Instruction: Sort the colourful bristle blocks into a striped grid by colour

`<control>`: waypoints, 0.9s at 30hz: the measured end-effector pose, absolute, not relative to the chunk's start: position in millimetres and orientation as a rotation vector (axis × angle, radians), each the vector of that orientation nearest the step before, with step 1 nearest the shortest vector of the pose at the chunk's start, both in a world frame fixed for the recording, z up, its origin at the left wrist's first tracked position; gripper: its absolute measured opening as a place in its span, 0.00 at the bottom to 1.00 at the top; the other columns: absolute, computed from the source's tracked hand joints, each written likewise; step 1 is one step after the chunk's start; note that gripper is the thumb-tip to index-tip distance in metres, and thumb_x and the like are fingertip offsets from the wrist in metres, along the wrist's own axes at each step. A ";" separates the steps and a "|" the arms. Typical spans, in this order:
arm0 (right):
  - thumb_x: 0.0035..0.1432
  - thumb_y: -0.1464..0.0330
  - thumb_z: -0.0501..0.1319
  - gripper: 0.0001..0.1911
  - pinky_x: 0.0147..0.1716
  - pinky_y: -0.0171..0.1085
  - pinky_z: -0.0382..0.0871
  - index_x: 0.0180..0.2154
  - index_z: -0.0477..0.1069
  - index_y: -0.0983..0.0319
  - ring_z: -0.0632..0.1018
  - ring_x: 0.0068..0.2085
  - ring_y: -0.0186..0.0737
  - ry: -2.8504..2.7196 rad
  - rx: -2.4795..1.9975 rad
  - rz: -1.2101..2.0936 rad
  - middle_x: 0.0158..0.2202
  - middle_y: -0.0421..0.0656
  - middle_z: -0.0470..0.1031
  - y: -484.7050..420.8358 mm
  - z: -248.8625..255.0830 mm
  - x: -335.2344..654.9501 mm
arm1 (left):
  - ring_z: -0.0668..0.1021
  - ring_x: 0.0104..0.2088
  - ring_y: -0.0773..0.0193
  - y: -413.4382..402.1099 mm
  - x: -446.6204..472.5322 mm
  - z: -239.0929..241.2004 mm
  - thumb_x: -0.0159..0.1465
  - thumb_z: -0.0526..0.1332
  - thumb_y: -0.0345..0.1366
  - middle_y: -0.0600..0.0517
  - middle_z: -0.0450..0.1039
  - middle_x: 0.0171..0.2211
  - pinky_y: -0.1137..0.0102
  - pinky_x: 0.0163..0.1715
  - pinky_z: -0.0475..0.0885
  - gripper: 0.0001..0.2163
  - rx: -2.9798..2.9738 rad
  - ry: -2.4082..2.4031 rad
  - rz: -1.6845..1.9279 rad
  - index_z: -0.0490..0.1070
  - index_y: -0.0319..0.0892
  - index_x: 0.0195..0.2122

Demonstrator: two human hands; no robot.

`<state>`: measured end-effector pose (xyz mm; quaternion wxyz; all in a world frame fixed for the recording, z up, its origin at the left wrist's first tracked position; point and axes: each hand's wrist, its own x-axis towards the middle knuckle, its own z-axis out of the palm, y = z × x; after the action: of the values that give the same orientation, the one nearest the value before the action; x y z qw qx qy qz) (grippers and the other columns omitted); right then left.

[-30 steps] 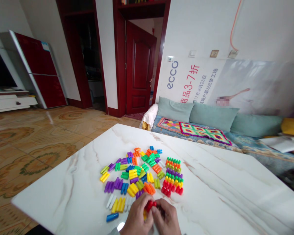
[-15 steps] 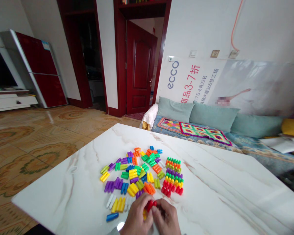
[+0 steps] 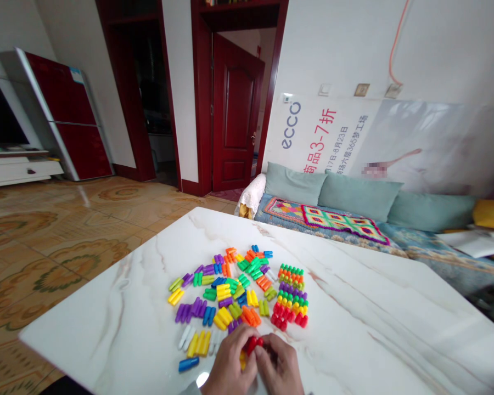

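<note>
Both my hands meet at the near edge of the white marble table (image 3: 374, 329). My left hand (image 3: 229, 365) and my right hand (image 3: 280, 367) are closed together on a small red plastic block piece (image 3: 253, 344) pinched between the fingertips. A bit of yellow block (image 3: 242, 359) shows under my left fingers. Just beyond lies a loose pile of coloured bullet-shaped blocks (image 3: 226, 291). To its right stands a joined stack of rows in green, orange, purple, yellow and red (image 3: 291, 296).
A blue block (image 3: 188, 364) lies alone near the table's front left edge. Behind the table runs a sofa with grey-green cushions (image 3: 354, 195) and a patterned mat. A red door (image 3: 234, 115) and a tiled floor (image 3: 57, 230) are to the left.
</note>
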<state>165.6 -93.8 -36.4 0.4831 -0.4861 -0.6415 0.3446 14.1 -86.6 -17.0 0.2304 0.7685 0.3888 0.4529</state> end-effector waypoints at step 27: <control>0.62 0.49 0.57 0.24 0.23 0.31 0.63 0.30 0.75 0.62 0.71 0.25 0.36 -1.551 -1.198 0.779 0.23 0.43 0.74 -94.5 -33.4 163.8 | 0.79 0.38 0.58 -87.0 13.3 -14.8 0.60 0.54 0.27 0.47 0.74 0.37 0.66 0.39 0.75 0.11 2.102 1.092 1.233 0.68 0.43 0.43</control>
<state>163.8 -94.5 -33.4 0.4938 -0.4939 -0.6395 0.3214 13.3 -87.0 -14.8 0.2333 0.7654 0.3977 0.4490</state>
